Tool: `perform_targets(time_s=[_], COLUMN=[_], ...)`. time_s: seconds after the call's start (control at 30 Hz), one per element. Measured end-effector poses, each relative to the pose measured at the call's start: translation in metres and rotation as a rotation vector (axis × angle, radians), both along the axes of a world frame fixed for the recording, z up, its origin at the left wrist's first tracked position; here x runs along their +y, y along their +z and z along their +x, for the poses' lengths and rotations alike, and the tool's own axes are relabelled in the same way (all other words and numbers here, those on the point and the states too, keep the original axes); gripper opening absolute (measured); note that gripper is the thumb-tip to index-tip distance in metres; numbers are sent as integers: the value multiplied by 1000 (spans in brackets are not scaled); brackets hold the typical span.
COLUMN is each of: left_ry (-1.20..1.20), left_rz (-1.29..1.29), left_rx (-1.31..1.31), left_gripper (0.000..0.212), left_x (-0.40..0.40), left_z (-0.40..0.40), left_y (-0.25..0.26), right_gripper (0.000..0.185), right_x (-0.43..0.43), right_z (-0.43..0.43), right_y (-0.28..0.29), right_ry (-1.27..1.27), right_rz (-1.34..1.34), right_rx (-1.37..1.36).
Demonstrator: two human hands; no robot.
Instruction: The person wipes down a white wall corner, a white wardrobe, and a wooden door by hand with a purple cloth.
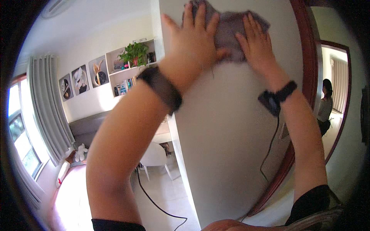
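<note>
A crumpled grey-brown cloth lies flat against the upper part of a plain light wall panel. My left hand is raised with its fingers spread, pressing on the left part of the cloth. On the right part rests my right hand, its fingers closer together, also against the cloth. Neither hand is seen to close around the fabric. Each wrist wears a black strap, and a small dark device with a cable hangs at the right one. The palms are hidden.
Left of the panel are a wall shelf with a green plant, a white chair, a bed and a grey curtain. A dark red door frame stands right; a person appears beyond it. Black cables trail down.
</note>
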State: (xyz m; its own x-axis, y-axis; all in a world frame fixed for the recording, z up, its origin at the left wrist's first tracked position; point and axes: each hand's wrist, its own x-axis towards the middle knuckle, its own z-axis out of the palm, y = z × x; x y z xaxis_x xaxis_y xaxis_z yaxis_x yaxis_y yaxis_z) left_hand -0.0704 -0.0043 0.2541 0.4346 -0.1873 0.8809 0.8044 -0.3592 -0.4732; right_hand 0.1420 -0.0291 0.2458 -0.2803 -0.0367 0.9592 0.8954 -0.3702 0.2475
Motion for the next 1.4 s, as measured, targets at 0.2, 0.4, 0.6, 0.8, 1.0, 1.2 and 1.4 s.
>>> perform_targets(time_s=[0.2,0.4,0.6,0.8,1.0,1.2,1.4], left_ry=[-152,-177,-475,-739,-460,-478,-443], left_rz=[-67,-357,-212,-270,-446,-578,-616], left_rx=[-182,-295,-312,-268,-309,-356,-381], left_gripper=[90,89,90,82,92,86,81], left_x=[34,10,40,48,17,12,6], left_z=[-18,-30,-32,-42,-35,-39,-44], left_y=[78,106,65,-36,-149,-232,-310], right_gripper=[65,50,52,63,72,73,68], right_x=[6,2,23,-7,-6,-11,-10], right_z=[-50,-89,-71,-90,-70,-67,-67], right_y=[113,165,147,60,-34,-131,-227], right_ry=[66,-221,-434,77,195,222,250], right_rz=[-246,-264,-171,-241,-294,-446,-469], right_rx=[203,11,-220,-304,-463,-258,-146])
